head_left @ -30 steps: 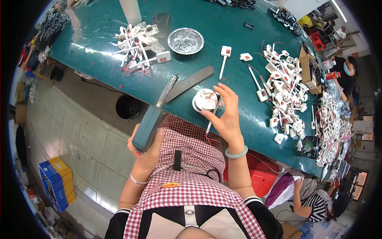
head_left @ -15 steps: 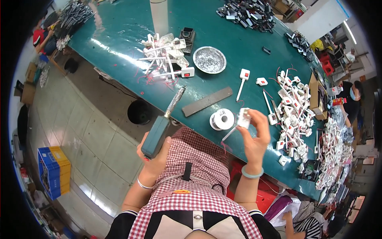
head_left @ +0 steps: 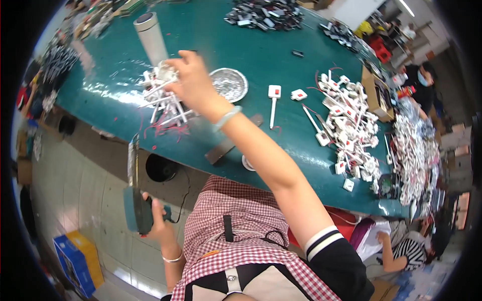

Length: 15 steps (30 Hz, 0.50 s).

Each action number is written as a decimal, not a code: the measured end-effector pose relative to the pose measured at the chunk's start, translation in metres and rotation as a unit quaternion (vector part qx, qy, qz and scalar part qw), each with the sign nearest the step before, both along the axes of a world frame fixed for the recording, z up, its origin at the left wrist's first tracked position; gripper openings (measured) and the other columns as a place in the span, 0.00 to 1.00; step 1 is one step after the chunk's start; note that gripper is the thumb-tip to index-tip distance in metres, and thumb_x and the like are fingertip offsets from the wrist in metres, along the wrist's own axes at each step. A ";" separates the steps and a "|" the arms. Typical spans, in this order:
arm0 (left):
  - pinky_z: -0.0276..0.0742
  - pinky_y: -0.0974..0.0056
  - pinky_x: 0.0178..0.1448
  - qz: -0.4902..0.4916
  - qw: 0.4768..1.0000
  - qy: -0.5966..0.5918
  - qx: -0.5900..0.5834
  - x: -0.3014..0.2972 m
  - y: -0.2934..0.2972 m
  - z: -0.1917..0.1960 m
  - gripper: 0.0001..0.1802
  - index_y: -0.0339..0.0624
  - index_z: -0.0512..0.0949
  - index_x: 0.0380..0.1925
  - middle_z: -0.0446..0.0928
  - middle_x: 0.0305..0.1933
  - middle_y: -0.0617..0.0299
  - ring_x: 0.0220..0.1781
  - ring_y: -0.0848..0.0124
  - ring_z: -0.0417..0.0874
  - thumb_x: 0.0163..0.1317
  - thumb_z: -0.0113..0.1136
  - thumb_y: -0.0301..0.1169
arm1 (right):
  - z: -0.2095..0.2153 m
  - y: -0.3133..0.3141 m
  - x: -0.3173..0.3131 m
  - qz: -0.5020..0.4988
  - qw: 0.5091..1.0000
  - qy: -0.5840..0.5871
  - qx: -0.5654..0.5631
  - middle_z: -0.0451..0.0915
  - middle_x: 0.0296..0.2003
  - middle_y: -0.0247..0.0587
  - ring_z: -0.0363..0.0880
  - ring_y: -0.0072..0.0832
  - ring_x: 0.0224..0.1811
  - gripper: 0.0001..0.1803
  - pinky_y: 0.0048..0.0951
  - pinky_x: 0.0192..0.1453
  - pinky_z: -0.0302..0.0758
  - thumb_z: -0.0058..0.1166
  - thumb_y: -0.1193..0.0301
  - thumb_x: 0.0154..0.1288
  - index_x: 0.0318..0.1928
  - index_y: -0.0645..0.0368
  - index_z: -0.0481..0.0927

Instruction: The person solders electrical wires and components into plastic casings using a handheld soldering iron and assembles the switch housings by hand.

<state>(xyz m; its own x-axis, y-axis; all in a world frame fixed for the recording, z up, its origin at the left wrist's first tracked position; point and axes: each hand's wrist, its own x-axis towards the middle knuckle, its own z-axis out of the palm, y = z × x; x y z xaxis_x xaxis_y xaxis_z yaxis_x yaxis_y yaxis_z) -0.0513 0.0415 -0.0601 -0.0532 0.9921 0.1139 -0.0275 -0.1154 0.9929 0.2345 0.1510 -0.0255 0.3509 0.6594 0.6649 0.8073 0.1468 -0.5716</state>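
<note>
While the left hand (head_left: pixel 159 220) is closed around the handle of a green soldering gun (head_left: pixel 135 210), whose metal barrel points away from the body and is seen against the tiled floor (head_left: pixel 115 185), the right hand (head_left: pixel 197 84) is stretched across to the far left side of the green counter (head_left: pixel 301 70). Its fingers are bent over a pile of white stemmed parts with red wires (head_left: pixel 168 103); blur prevents telling whether they grip a white piece there. A pale cylindrical flask (head_left: pixel 152 42) stands just beyond this pile, and a shallow metal bowl (head_left: pixel 233 85) lies to the right of the hand. Under the right forearm, a flat metal bar (head_left: pixel 219 152) and a white spool (head_left: pixel 247 163) are partly hidden. Farther right lie a single white switch part (head_left: pixel 273 95) with a red rocker, a small white piece (head_left: pixel 298 95) and a larger pile of similar parts (head_left: pixel 349 120), near an open cardboard box (head_left: pixel 371 95).
</note>
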 end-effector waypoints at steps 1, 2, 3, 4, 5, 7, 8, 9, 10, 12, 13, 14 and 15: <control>0.65 0.74 0.30 0.013 1.000 0.004 0.004 -0.002 0.002 -0.003 0.15 0.31 0.78 0.50 0.78 0.35 0.63 0.26 0.80 0.69 0.63 0.61 0.19 | -0.005 -0.001 0.001 0.000 1.000 0.003 -0.010 0.70 0.59 0.55 0.69 0.51 0.61 0.27 0.43 0.65 0.71 0.72 0.71 0.48 0.52 0.58 0.81; 0.65 0.74 0.30 0.006 1.000 0.003 0.001 -0.005 0.002 -0.007 0.15 0.31 0.78 0.50 0.78 0.35 0.63 0.26 0.80 0.69 0.63 0.61 0.19 | -0.009 -0.003 0.001 0.005 1.000 0.006 -0.020 0.69 0.61 0.55 0.68 0.51 0.62 0.28 0.43 0.66 0.70 0.72 0.70 0.48 0.53 0.58 0.81; 0.65 0.74 0.30 -0.001 1.000 -0.004 -0.004 -0.006 0.003 -0.012 0.16 0.30 0.77 0.51 0.79 0.37 0.60 0.26 0.80 0.69 0.62 0.60 0.17 | -0.012 -0.013 0.006 0.001 1.000 0.001 -0.007 0.71 0.58 0.53 0.69 0.50 0.61 0.25 0.43 0.65 0.71 0.70 0.71 0.50 0.52 0.58 0.81; 0.66 0.74 0.30 -0.007 1.000 -0.011 -0.008 -0.007 0.004 -0.016 0.16 0.28 0.76 0.51 0.80 0.38 0.58 0.26 0.80 0.68 0.61 0.60 0.15 | -0.016 -0.029 0.016 -0.006 1.000 0.000 -0.010 0.71 0.58 0.53 0.69 0.50 0.61 0.25 0.43 0.65 0.71 0.70 0.71 0.50 0.52 0.58 0.81; 0.66 0.74 0.30 -0.020 0.999 -0.017 -0.021 -0.009 0.005 -0.022 0.16 0.29 0.76 0.51 0.81 0.43 0.57 0.26 0.80 0.68 0.62 0.60 0.15 | -0.020 -0.048 0.028 -0.054 0.998 0.004 -0.033 0.72 0.57 0.52 0.70 0.49 0.60 0.24 0.43 0.64 0.71 0.68 0.72 0.52 0.51 0.58 0.81; 0.65 0.74 0.30 -0.033 0.999 -0.025 -0.016 0.002 0.004 -0.022 0.15 0.29 0.76 0.51 0.79 0.39 0.59 0.26 0.80 0.68 0.63 0.59 0.17 | -0.039 -0.090 0.056 -0.151 0.986 0.007 -0.064 0.74 0.54 0.51 0.71 0.47 0.59 0.21 0.42 0.62 0.71 0.64 0.73 0.54 0.51 0.59 0.80; 0.64 0.73 0.29 -0.045 0.998 -0.034 -0.008 0.010 0.004 -0.020 0.15 0.28 0.76 0.51 0.78 0.36 0.61 0.26 0.80 0.67 0.64 0.58 0.18 | -0.052 -0.115 0.074 -0.205 0.976 0.005 -0.070 0.74 0.53 0.50 0.71 0.47 0.58 0.20 0.42 0.62 0.71 0.62 0.73 0.55 0.50 0.59 0.80; 0.64 0.73 0.29 -0.050 0.998 -0.035 -0.011 0.017 0.003 -0.019 0.15 0.28 0.76 0.51 0.78 0.36 0.61 0.26 0.80 0.67 0.64 0.58 0.18 | -0.062 -0.140 0.088 -0.254 0.963 -0.003 -0.088 0.74 0.53 0.50 0.71 0.46 0.58 0.20 0.42 0.61 0.71 0.63 0.74 0.55 0.50 0.59 0.80; 0.64 0.73 0.29 -0.050 0.998 -0.026 -0.017 0.024 0.002 -0.016 0.15 0.28 0.76 0.52 0.77 0.35 0.62 0.26 0.80 0.67 0.64 0.58 0.18 | -0.071 -0.165 0.102 -0.303 0.947 -0.010 -0.106 0.74 0.54 0.49 0.71 0.46 0.58 0.20 0.43 0.61 0.71 0.63 0.74 0.55 0.50 0.59 0.80; 0.64 0.73 0.29 -0.051 0.998 -0.015 -0.023 0.031 -0.001 -0.013 0.16 0.28 0.76 0.52 0.77 0.35 0.62 0.26 0.80 0.67 0.65 0.58 0.18 | -0.088 -0.209 0.122 -0.413 0.890 -0.062 -0.184 0.74 0.54 0.48 0.70 0.46 0.59 0.22 0.44 0.61 0.71 0.63 0.74 0.55 0.52 0.60 0.79; 0.63 0.73 0.29 -0.075 0.997 -0.003 -0.023 0.033 -0.002 -0.014 0.16 0.29 0.76 0.53 0.77 0.35 0.62 0.26 0.80 0.67 0.65 0.58 0.19 | -0.098 -0.227 0.131 -0.436 0.873 -0.064 -0.209 0.74 0.54 0.48 0.70 0.46 0.60 0.24 0.44 0.61 0.71 0.64 0.74 0.55 0.54 0.60 0.77; 0.63 0.73 0.29 -0.099 0.995 0.008 -0.023 0.034 -0.003 -0.014 0.16 0.29 0.76 0.54 0.77 0.35 0.63 0.26 0.80 0.67 0.65 0.58 0.19 | -0.104 -0.241 0.136 -0.459 0.854 -0.064 -0.235 0.73 0.54 0.48 0.69 0.46 0.60 0.25 0.44 0.61 0.71 0.64 0.74 0.55 0.56 0.60 0.76; 0.63 0.73 0.29 -0.103 0.994 0.010 -0.023 0.036 -0.005 -0.014 0.16 0.29 0.76 0.54 0.77 0.35 0.63 0.26 0.80 0.67 0.65 0.58 0.19 | -0.109 -0.254 0.140 -0.460 0.848 -0.048 -0.261 0.72 0.55 0.49 0.71 0.46 0.59 0.28 0.44 0.60 0.71 0.64 0.75 0.56 0.59 0.60 0.73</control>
<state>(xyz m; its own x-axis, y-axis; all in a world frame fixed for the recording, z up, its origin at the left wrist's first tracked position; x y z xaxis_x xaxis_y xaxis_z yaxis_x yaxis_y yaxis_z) -0.0156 0.0367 -0.0745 0.1529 0.9860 0.0672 -0.0257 -0.0640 0.9976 0.3746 -0.1029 -0.1347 0.8364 0.3497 0.4222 0.4902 -0.8218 -0.2905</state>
